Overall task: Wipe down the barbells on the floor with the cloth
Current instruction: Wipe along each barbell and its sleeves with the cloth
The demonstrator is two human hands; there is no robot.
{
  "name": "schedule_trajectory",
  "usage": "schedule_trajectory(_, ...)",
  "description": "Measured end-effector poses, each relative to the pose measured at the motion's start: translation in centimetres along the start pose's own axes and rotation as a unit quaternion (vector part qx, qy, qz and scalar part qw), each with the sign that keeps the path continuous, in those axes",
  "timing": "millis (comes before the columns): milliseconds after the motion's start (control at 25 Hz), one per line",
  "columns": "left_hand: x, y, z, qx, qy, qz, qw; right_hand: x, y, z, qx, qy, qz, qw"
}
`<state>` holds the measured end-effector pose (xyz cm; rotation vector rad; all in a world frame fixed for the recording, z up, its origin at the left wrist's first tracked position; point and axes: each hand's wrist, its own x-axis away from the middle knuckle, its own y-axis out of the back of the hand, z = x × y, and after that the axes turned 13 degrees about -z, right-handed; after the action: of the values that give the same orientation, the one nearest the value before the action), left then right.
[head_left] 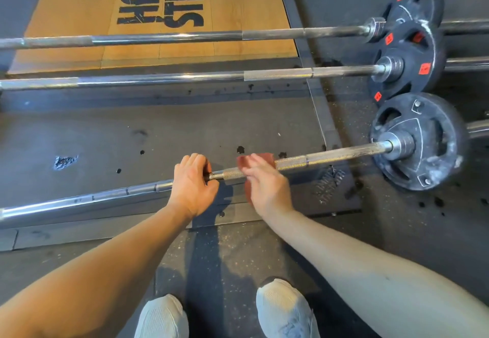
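Three steel barbells lie side by side on the floor. The nearest barbell (330, 156) runs from the lower left up to a black weight plate (434, 152) at the right. My left hand (191, 184) grips its shaft near the middle. Just to the right, my right hand (262, 179) holds a reddish-brown cloth (250, 192) wrapped over the same shaft; the hand is blurred. The middle barbell (185, 77) and the far barbell (169, 36) lie beyond, untouched, each ending in a black plate with red labels (412, 65).
A wooden lifting platform (79, 20) with black lettering lies under the far bars, framed by a metal border (317, 105). Dark rubber flooring surrounds it. My two white shoes (283, 308) stand just below the near bar.
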<state>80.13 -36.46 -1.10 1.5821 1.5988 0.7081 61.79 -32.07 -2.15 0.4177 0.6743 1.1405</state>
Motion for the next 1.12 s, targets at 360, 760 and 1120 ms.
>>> schedule_trajectory(360,0.1,-0.1,-0.7,-0.002,0.005,0.022,1.0,-2.4,7.8,-7.6,-0.066,-0.08,0.017,0.994)
schedule_trajectory(760,0.4,-0.3,-0.2,-0.034,-0.001,-0.014,0.999,-0.6,2.6,-2.8,0.052,-0.076,-0.085,0.992)
schedule_trajectory(1120,0.5,-1.1,-1.0,-0.035,-0.006,-0.006,0.999,-3.8,12.8,-12.3,-0.001,-0.099,-0.029,0.995)
